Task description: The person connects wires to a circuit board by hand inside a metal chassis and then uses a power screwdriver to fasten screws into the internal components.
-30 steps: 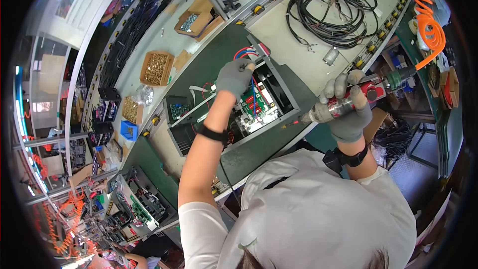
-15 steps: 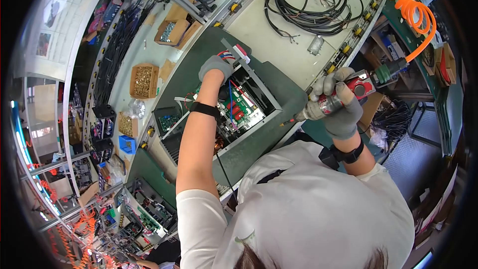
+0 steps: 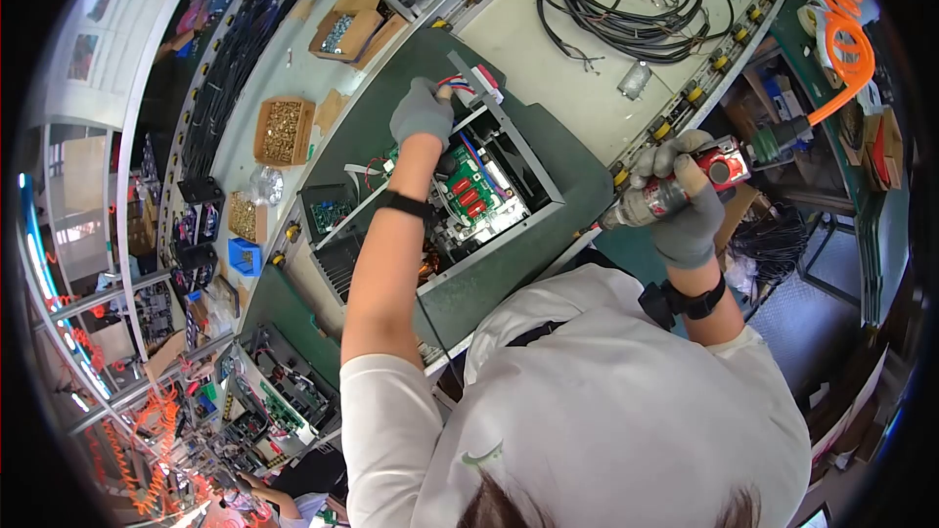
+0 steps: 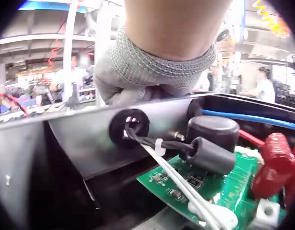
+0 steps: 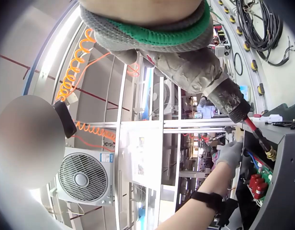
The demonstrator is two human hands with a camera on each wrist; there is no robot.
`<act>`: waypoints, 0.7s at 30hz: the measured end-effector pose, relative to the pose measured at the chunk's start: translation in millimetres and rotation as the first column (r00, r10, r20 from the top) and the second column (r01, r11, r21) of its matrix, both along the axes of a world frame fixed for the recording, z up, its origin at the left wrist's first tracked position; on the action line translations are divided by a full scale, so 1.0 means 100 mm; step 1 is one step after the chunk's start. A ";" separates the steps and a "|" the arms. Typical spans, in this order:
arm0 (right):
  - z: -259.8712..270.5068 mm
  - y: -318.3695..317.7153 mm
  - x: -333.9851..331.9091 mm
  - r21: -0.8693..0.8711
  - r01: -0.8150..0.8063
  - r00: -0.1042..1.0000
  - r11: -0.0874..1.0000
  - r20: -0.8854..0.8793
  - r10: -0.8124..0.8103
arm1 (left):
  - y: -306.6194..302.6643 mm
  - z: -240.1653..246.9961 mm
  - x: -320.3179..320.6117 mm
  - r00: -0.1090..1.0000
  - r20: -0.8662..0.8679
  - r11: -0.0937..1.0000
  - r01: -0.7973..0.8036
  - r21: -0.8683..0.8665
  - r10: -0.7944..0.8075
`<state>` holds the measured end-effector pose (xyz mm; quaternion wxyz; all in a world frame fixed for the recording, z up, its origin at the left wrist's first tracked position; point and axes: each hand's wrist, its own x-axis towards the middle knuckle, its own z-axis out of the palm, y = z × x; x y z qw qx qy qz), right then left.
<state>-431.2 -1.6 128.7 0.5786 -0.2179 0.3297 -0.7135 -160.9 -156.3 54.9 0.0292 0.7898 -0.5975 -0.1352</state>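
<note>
A grey metal case (image 3: 504,240) with a green circuit board (image 3: 468,194) and red components lies open on the bench. My gloved left hand (image 3: 423,117) is at its far wall, fingertips pinching red and blue wires (image 3: 457,85). In the left wrist view the glove (image 4: 152,76) is behind the case wall (image 4: 75,139), fingertips hidden; black and white wires (image 4: 174,175) run from a round hole. My gloved right hand (image 3: 685,230) grips a red and grey power driver (image 3: 646,203), its bit beside the case's near right side. The right wrist view shows the driver (image 5: 188,72) too.
Coiled black cable (image 3: 636,0) lies at the back right. Boxes of screws (image 3: 284,130) and a blue bin (image 3: 245,256) stand on the left. An orange hose (image 3: 849,49) trails from the driver. Another opened unit (image 3: 269,391) is at lower left.
My left hand has moved left from its place over the wires a second ago, and the blue wire inside the case hangs differently. The right hand still holds the driver, with little movement.
</note>
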 end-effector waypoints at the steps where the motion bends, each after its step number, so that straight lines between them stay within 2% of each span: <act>1: -0.01 -0.01 0.00 0.000 -0.007 1.000 1.000 0.003 0.007 | 0.13 0.04 -0.01 1.000 0.003 1.000 -0.007 0.000 0.007; 3: -0.02 0.01 0.01 -0.002 -0.016 1.000 1.000 -0.016 0.016 | 0.46 0.26 -0.08 0.963 -0.017 0.963 0.270 -0.025 -0.270; 5: -0.02 0.00 0.04 0.023 -0.006 1.000 1.000 0.000 0.006 | 0.84 0.34 -0.10 0.802 -0.272 0.843 0.533 -0.079 -0.532; 6: -0.02 0.01 0.05 0.046 0.001 1.000 0.999 0.012 -0.001 | 0.97 0.33 -0.07 0.802 -0.275 0.843 0.532 -0.077 -0.531; 8: -0.02 -0.01 0.07 0.045 -0.003 1.000 0.999 0.003 0.003 | 1.11 0.28 -0.04 0.654 -0.260 0.666 0.744 0.053 -0.710; 9: -0.03 -0.02 0.08 0.042 -0.003 1.000 0.999 -0.001 0.003 | 1.11 0.29 -0.03 0.656 -0.260 0.669 0.742 0.050 -0.709; 11: -0.04 -0.02 0.11 0.038 -0.009 1.000 0.999 0.010 0.009 | 1.10 0.32 -0.01 0.683 -0.086 0.643 0.717 0.268 -0.725; 13: -0.03 -0.03 0.14 0.030 -0.020 1.000 0.999 0.021 0.019 | 1.10 0.34 -0.01 0.692 -0.059 0.660 0.707 0.255 -0.719; 15: -0.01 -0.03 0.16 0.001 -0.043 0.999 0.999 -0.017 0.043 | 1.10 0.36 -0.06 0.910 -0.052 0.876 0.411 0.254 -0.412; 16: -0.01 -0.03 0.18 -0.002 -0.041 0.999 0.999 -0.015 0.041 | 1.08 0.33 -0.08 0.909 -0.048 0.876 0.412 0.252 -0.413; 19: -0.04 -0.02 0.23 0.031 -0.020 1.000 0.999 0.022 0.020 | 1.01 0.14 -0.16 0.956 0.054 0.937 0.272 0.221 -0.290; 21: -0.06 -0.01 0.23 0.039 -0.032 0.999 0.999 0.032 0.030 | 0.97 0.21 -0.25 0.965 0.083 0.954 0.229 0.191 -0.248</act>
